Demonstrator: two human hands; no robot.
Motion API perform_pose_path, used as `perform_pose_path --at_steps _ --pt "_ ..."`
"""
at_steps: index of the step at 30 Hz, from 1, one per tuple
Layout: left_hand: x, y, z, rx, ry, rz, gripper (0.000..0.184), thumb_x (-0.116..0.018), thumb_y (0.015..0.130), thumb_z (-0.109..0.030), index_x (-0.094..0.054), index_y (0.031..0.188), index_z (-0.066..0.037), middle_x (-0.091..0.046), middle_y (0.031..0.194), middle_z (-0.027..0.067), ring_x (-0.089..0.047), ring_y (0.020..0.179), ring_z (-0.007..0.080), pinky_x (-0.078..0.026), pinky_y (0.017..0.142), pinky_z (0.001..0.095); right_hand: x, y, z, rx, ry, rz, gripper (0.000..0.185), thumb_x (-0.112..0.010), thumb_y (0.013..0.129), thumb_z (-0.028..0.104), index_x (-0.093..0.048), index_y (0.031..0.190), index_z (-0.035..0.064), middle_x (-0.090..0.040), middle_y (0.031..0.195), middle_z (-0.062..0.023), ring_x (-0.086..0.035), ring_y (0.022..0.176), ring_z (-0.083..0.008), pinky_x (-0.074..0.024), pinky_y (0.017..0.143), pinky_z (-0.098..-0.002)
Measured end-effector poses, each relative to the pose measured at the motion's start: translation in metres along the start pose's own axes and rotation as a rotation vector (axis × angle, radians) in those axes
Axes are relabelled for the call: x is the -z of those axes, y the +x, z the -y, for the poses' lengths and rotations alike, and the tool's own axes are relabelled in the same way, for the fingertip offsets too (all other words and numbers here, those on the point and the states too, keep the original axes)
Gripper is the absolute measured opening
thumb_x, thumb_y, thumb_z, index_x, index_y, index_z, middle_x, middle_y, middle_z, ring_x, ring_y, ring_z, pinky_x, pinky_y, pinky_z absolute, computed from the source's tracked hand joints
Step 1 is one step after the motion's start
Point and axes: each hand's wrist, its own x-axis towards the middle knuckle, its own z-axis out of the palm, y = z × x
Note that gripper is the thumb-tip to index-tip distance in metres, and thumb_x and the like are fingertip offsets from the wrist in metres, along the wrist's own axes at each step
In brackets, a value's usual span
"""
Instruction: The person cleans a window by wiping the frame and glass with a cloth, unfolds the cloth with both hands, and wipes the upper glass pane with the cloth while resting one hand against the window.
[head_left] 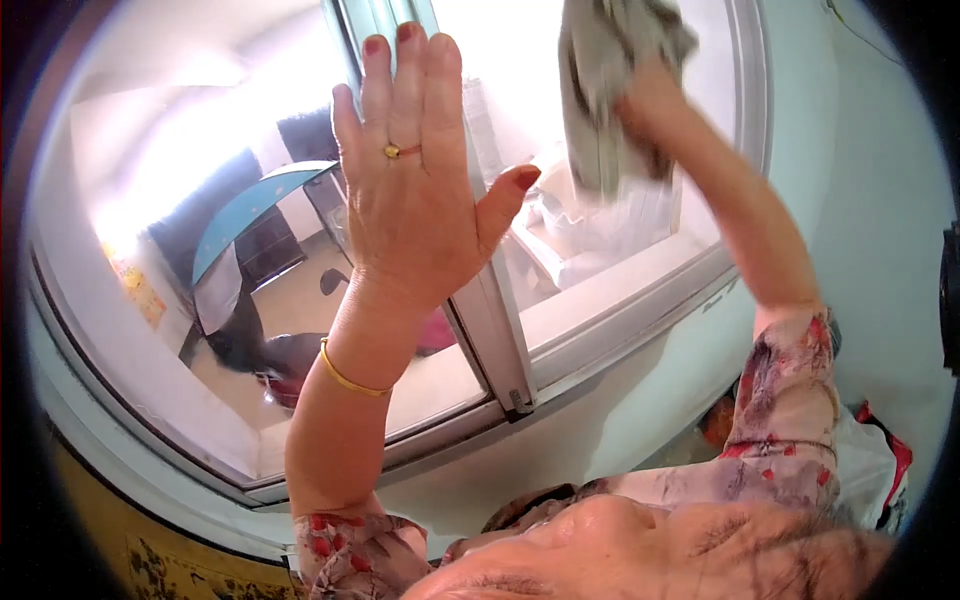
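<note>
My left hand is raised flat in front of the window's middle frame, fingers up and thumb out to the right. It appears to rest on the window, though contact is hard to confirm. A ring and a gold bangle are on this hand and wrist. Higher up on the right, my right hand grips a grey-beige cloth in front of the right glass pane. Motion blurs the cloth, and folds hide some of the fingers.
Beyond the left pane are a blue umbrella and a dark vehicle-like shape. White plastic-like sheeting shows behind the right pane. A pale wall borders the window, and a white bag with red trim is at lower right.
</note>
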Motion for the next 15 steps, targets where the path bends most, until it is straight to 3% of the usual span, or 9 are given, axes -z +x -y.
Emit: perform_pose_path --at_steps 4,8,10,11,12,14,15 --pt "-0.004 -0.001 0.002 -0.026 -0.007 -0.035 0.095 -0.027 0.087 -0.072 -0.021 0.146 0.002 -0.021 0.152 0.0235 -0.014 0.142 0.0402 -0.006 0.113 0.0562 0.025 0.121 -0.050 0.361 -0.401 -0.451 0.050 -0.059 0.079 0.017 -0.052 0.123 -0.0061 -0.056 0.119 -0.0270 -0.052 0.112 -0.0407 -0.0383 0.100 -0.0445" --pt "-0.003 -0.001 0.002 -0.022 -0.019 -0.044 0.095 -0.026 0.087 -0.072 -0.019 0.147 0.001 -0.020 0.153 0.0230 -0.014 0.143 0.0394 -0.005 0.113 0.0556 0.033 0.095 -0.011 -0.359 0.172 -0.139 0.053 -0.061 0.078 0.018 -0.051 0.124 -0.0058 -0.056 0.120 -0.0267 -0.051 0.115 -0.0402 -0.0378 0.102 -0.0402" --pt "-0.002 0.000 0.002 -0.018 -0.030 -0.043 0.094 -0.026 0.087 -0.072 -0.019 0.147 0.000 -0.019 0.153 0.0227 -0.013 0.143 0.0390 -0.004 0.114 0.0553 0.048 0.033 0.040 -0.577 0.403 0.114 0.061 -0.065 0.074 0.019 -0.047 0.127 -0.0059 -0.055 0.121 -0.0276 -0.050 0.119 -0.0386 -0.0360 0.105 -0.0395" --pt "-0.002 0.000 0.002 -0.016 -0.031 -0.037 0.094 -0.026 0.087 -0.072 -0.019 0.147 0.000 -0.019 0.153 0.0226 -0.013 0.143 0.0389 -0.004 0.114 0.0552 0.050 -0.002 0.058 -0.830 0.542 0.139 0.068 -0.067 0.071 0.017 -0.044 0.132 -0.0037 -0.054 0.123 -0.0288 -0.049 0.120 -0.0376 -0.0356 0.105 -0.0388" --pt "-0.002 0.000 0.002 -0.013 -0.033 -0.032 0.093 -0.026 0.087 -0.072 -0.019 0.148 -0.001 -0.019 0.153 0.0225 -0.012 0.143 0.0388 -0.004 0.114 0.0551 0.041 -0.037 0.061 -0.649 0.450 0.397 0.079 -0.069 0.073 0.027 -0.035 0.139 0.0006 -0.040 0.137 -0.0225 -0.035 0.131 -0.0343 -0.0231 0.111 -0.0398" --pt "-0.003 -0.001 0.002 -0.015 -0.022 -0.022 0.093 -0.027 0.087 -0.071 -0.018 0.148 -0.001 -0.018 0.153 0.0221 -0.012 0.143 0.0381 -0.003 0.114 0.0548 -0.015 -0.132 0.060 -0.112 0.165 0.551 0.095 -0.072 0.070 0.040 -0.028 0.147 0.0056 -0.025 0.151 -0.0173 -0.019 0.141 -0.0341 -0.0092 0.117 -0.0454" --pt "-0.002 -0.001 0.003 -0.012 -0.014 -0.019 0.092 -0.027 0.088 -0.071 -0.018 0.148 -0.002 -0.017 0.154 0.0219 -0.011 0.144 0.0378 -0.003 0.114 0.0547 -0.013 -0.162 0.075 0.242 -0.053 0.245 0.092 -0.070 0.069 0.046 -0.035 0.142 0.0029 -0.032 0.146 -0.0194 -0.023 0.138 -0.0400 -0.0111 0.115 -0.0524"
